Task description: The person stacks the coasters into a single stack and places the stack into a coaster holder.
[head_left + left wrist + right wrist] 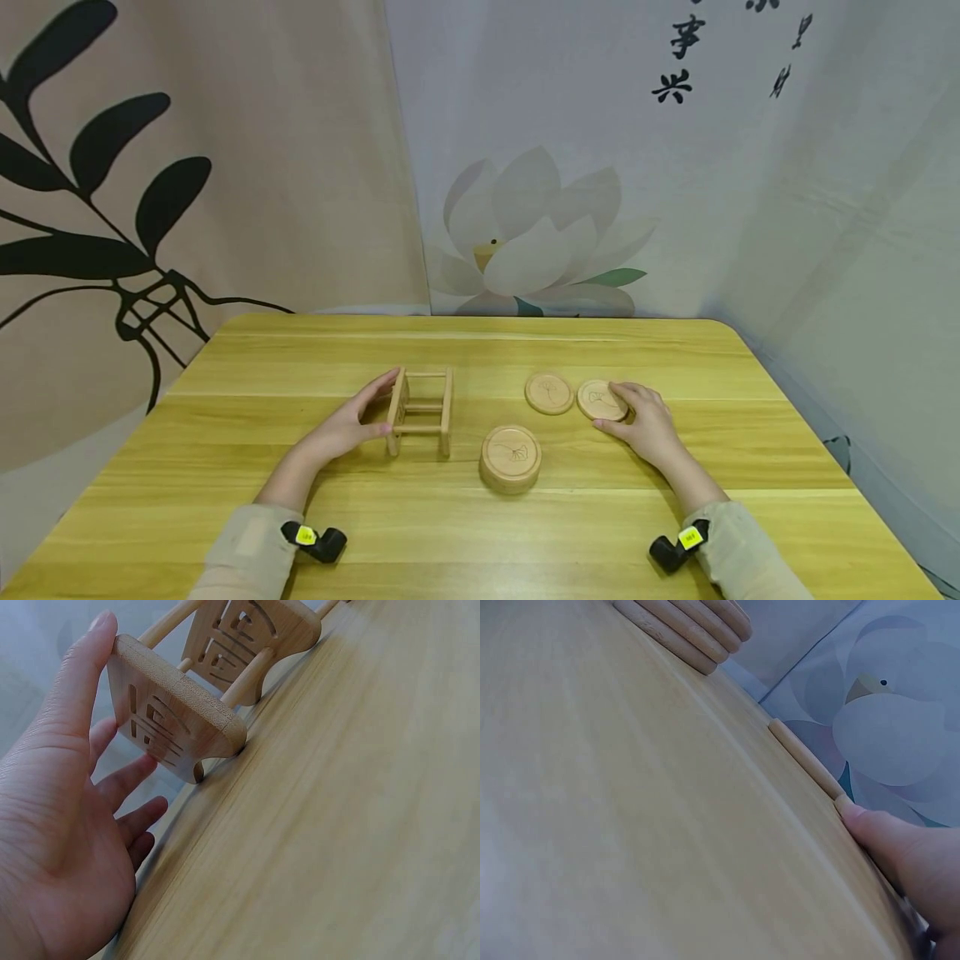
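Note:
A small wooden coaster rack (pixel 425 407), with two slotted end panels joined by thin rods, stands left of the table's middle. My left hand (pixel 347 429) holds its left end panel, thumb at the near corner and fingertips at the far one. In the left wrist view, the thumb (pixel 82 682) lies against the panel's corner and other fingertips meet its outer face. On the right, my right hand (pixel 643 421) pinches a round engraved wooden coaster (pixel 597 401) between thumb and fingers, flat at the tabletop. Another coaster (pixel 549 393) lies just left of it.
A stack of several wooden coasters (pixel 511 458) stands nearer me, between the hands; its layered edges show in the right wrist view. The wooden table (pixel 480 550) ends at the back before a printed curtain (pixel 540 100) with a flower, leaves and characters.

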{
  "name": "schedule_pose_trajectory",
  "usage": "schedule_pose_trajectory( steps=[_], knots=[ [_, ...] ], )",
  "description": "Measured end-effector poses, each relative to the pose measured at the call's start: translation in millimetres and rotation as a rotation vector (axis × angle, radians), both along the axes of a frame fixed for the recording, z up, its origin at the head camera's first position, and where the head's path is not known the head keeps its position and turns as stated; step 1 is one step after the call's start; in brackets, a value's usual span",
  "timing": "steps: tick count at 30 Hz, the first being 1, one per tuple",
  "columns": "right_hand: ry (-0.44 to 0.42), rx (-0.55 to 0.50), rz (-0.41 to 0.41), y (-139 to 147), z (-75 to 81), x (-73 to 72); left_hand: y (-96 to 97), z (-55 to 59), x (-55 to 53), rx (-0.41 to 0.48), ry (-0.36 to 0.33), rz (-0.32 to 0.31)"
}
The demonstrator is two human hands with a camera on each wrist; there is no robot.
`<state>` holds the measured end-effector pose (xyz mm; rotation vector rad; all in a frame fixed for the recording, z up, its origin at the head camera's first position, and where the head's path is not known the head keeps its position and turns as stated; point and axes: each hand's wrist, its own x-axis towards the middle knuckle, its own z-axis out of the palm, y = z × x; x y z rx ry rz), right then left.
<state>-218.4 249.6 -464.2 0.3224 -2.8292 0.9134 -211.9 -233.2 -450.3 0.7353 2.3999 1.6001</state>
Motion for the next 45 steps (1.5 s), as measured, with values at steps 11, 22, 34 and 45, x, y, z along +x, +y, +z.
schedule_pose_trajectory(
  steps=[11,22,34,45],
  knots=[
    [0.009,-0.039,-0.017,-0.1,0.9,1.2,-0.1,-0.8,-1.0,0.012,0.002,-0.01],
    [0.048,-0.085,-0.037,-0.3,3.0,0.9,-0.5,-1.1,-1.5,0.01,0.007,-0.009],
    [0.079,-0.147,-0.051,-2.9,8.6,4.9,1.0,1.3,0.5,0.005,-0.006,0.003],
    [0.076,-0.195,-0.039,-9.9,12.6,8.9,0.2,-1.4,-1.3,-0.003,-0.008,0.008]
  ],
)
